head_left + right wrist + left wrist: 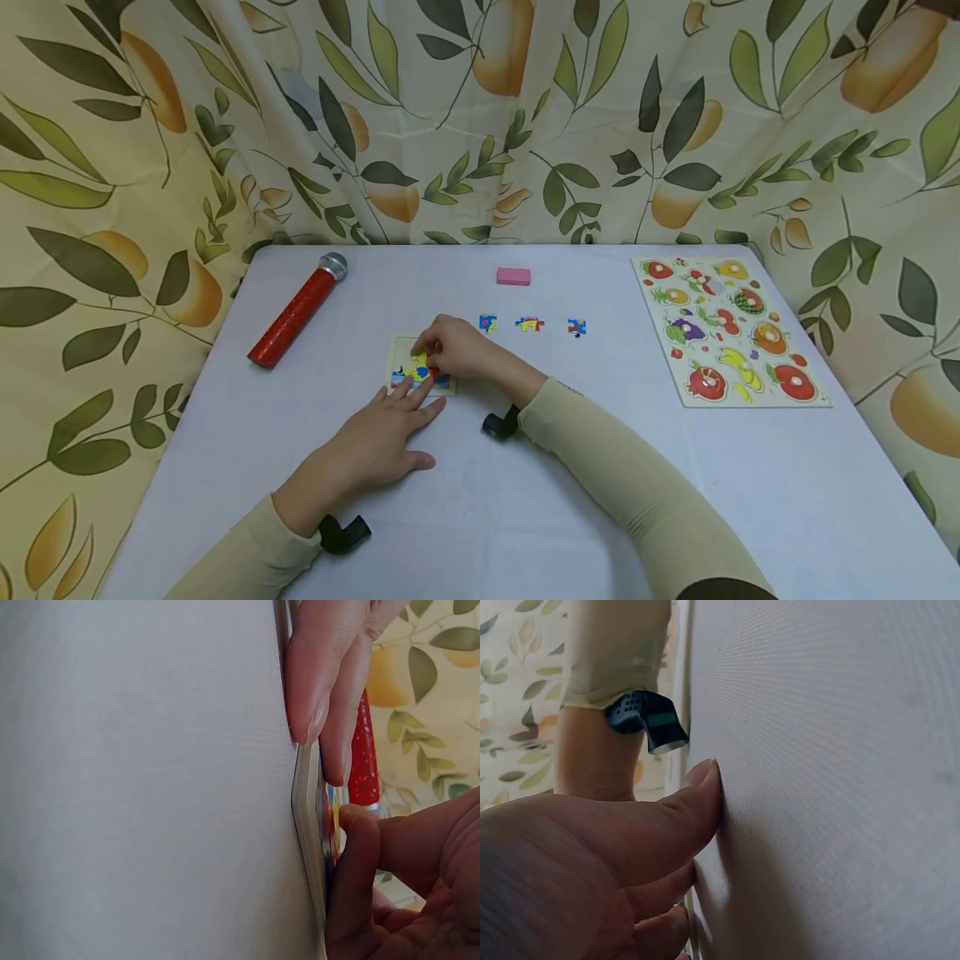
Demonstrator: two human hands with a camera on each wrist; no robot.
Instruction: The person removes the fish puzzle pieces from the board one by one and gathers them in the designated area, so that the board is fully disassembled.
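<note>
A small puzzle board (pixel 393 354) with a pale frame lies on the table, its lower part filled with bright pieces. My left hand (pixel 384 440) is spread flat, fingertips on the board's near edge and pieces, thumb out on the cloth. Over the board's right side, my right hand (pixel 467 346) pinches a yellow and red puzzle piece (pixel 335 817) between thumb and finger, against the board's face. The fingers hide much of that piece. In the left wrist view, the left thumb (pixel 694 802) touches the white cloth.
Loose puzzle pieces (pixel 529 324) lie in a row right of the board, below a pink block (pixel 513 276). A red microphone (pixel 297 312) lies at the left. At the right is a fruit puzzle board (pixel 731 333). A patterned curtain (pixel 480 125) hangs behind the table.
</note>
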